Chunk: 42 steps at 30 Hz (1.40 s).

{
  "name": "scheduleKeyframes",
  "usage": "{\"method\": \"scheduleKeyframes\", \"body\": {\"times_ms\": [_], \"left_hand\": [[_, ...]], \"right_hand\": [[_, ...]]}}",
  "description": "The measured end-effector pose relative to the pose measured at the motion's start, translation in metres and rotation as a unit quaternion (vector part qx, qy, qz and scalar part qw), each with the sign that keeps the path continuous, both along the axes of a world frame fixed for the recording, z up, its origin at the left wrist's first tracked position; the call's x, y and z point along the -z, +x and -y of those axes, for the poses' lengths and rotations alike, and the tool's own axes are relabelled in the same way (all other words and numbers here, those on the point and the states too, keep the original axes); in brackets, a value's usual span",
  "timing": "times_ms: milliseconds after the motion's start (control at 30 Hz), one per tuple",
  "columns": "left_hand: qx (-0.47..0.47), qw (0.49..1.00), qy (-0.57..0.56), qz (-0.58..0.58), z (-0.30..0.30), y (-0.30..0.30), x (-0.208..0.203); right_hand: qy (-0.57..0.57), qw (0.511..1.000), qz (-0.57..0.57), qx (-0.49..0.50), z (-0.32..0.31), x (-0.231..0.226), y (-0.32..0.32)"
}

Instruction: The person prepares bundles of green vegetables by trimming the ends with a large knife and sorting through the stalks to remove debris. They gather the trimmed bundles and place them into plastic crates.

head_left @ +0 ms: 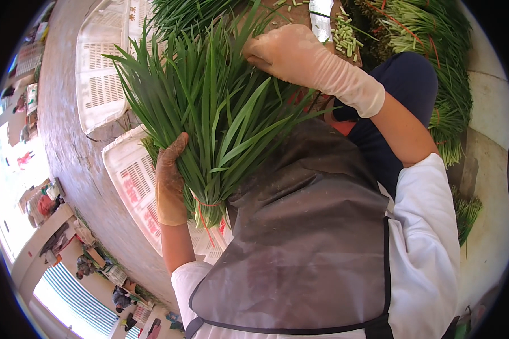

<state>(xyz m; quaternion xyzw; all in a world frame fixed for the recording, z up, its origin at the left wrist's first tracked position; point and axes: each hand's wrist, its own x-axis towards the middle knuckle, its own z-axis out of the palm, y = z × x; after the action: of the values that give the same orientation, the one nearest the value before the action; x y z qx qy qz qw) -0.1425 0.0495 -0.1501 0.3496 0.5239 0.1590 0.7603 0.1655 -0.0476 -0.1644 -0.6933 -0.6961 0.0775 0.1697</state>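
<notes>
Your grey apron [305,237] hung nearest. Your left hand [169,183] wrapped the tied chive bunch [215,113] near its band. Your right hand [291,53] pinched its leaf tips.

Gloved left hand [169,183] gripping tied chive bundle [215,113], right hand [291,53] on leaves — white crates [102,68] beside

There is only one view. The camera sits on the person's head and looks steeply down along the body, so the grey apron [305,237] fills the lower middle, very near the lens. The picture appears turned: the concrete floor [73,152] runs up the left side, and the street scene lies at the lower left rim. The wide fisheye lens bends straight edges near the border, and a black ring closes the corners. No second view shares this scene.
</notes>
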Motion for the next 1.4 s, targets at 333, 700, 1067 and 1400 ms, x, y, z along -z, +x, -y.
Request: {"method": "scheduleKeyframes", "body": {"times_ms": [333, 700, 1067, 1400], "left_hand": [[-0.016, 1.0, -0.014, 0.014, 0.004, 0.003, -0.006], [-0.008, 1.0, -0.007, 0.009, 0.005, 0.004, -0.005], [0.003, 0.998, 0.056, -0.025, 0.021, 0.004, -0.015], [-0.037, 0.998, 0.039, 0.037, 0.039, 0.025, -0.036]], "right_hand": [[0.026, 0.999, -0.014, -0.015, 0.009, 0.001, 0.01], [0.036, 0.994, 0.055, -0.089, 0.014, -0.001, 0.008], [0.129, 0.972, -0.193, 0.036, 0.031, -0.037, 0.064], [0.12, 0.964, -0.22, 0.087, -0.005, -0.006, 0.04]]}}
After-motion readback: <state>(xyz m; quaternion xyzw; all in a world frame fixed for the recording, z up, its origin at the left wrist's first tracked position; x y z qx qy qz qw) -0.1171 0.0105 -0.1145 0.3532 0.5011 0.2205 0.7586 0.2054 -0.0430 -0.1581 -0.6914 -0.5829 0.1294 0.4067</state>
